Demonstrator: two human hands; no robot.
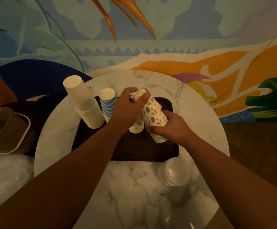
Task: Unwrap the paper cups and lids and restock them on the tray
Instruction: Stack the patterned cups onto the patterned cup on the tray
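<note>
Two hands: both are closed on one stack of patterned cups [154,115], held tilted above the tray [170,103].
Left hand [129,108]: fingers curl round the top end of the patterned stack, pinching what looks like a bit of white wrapping; I cannot tell exactly what it is.
Right hand [170,128]: wraps the lower, open-rim end of the same stack, just above the tray.
Second patterned stack [135,128]: stands on the tray, touching or just beside the held one, half hidden by the left wrist.
White cups [85,104]: tall inverted stack at the tray's far left corner, leaning slightly.
Blue striped cups [107,104]: shorter stack just right of the white one.
Lids [174,174]: clear pile on the marble table [134,187], near the tray's right front corner, not yet on it.
Handling: paper cups should be light and easily crushed; nested stacks can slide apart, so a hold at both ends, with gentle pressure on the rims, seems safest.
Stage: probably setting this stack down; the lids remain.
</note>
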